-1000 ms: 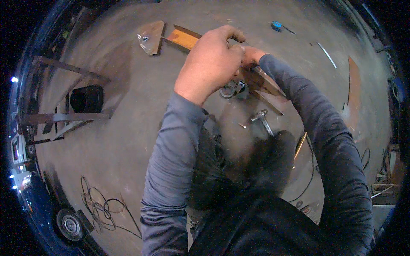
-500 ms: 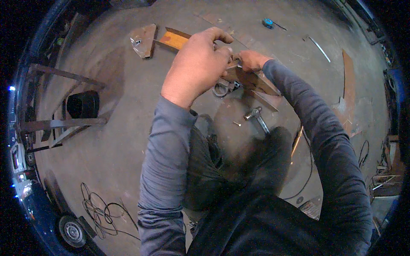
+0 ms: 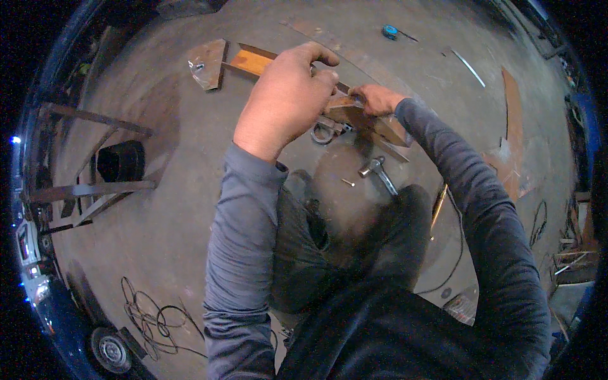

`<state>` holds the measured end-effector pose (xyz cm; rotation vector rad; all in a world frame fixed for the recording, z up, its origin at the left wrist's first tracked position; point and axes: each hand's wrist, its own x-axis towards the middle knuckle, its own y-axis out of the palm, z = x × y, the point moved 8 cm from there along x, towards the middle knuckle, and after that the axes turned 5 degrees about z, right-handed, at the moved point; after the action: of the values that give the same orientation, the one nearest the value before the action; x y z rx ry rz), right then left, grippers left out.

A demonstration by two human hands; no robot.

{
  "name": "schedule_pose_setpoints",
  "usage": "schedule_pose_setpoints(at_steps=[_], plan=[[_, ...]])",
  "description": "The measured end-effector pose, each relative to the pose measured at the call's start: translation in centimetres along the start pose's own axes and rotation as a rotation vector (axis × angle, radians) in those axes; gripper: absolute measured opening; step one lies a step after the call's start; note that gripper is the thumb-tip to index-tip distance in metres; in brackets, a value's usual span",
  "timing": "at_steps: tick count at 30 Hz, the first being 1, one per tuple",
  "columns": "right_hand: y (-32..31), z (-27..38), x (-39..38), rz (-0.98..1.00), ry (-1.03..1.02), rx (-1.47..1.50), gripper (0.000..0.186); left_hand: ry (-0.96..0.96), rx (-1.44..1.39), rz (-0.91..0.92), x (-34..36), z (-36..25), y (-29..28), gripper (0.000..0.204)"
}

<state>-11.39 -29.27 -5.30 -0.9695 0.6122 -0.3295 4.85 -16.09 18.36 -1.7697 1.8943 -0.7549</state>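
Observation:
A rusty steel channel [image 3: 251, 62] lies across the floor ahead of me, its far left part orange and its right end near my right sleeve. My left hand [image 3: 285, 95] is over the middle of it, thumb and fingers curled; what they hold, if anything, is hidden behind the hand. Just to the right, my right hand [image 3: 379, 100] has its fingers bent down against the channel's upper edge, and their tips do not show. Below the hands sits a round metal clamp-like piece [image 3: 323, 134]. Closer to my knees lie a hammer [image 3: 380, 176] and a small bolt [image 3: 348, 182].
A rusty plate [image 3: 212, 63] rests at the channel's left end. A blue tape measure [image 3: 391, 31] lies far off. Metal strips [image 3: 512, 126] are at the right. A steel frame [image 3: 95, 189], black bucket [image 3: 121, 161] and coiled cable [image 3: 152, 316] stand or lie at the left.
My right hand has shifted slightly right, away from the left hand, widening the gap between them. The left hand keeps its curled pose over the channel. The whole view has shifted slightly.

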Motion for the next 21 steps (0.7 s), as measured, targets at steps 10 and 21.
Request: schedule_pose_setpoints(at_steps=[10,21], plan=[[-4.5,3.5,11.0,0.11,0.197,-0.046,0.05,-0.108,-0.039,0.003,-0.8,1.4,-0.4,0.034],[-7.3,5.1,10.6,0.042,0.118,-0.05,0.041,-0.075,-0.008,0.022,0.5,1.2,0.3,0.035]])
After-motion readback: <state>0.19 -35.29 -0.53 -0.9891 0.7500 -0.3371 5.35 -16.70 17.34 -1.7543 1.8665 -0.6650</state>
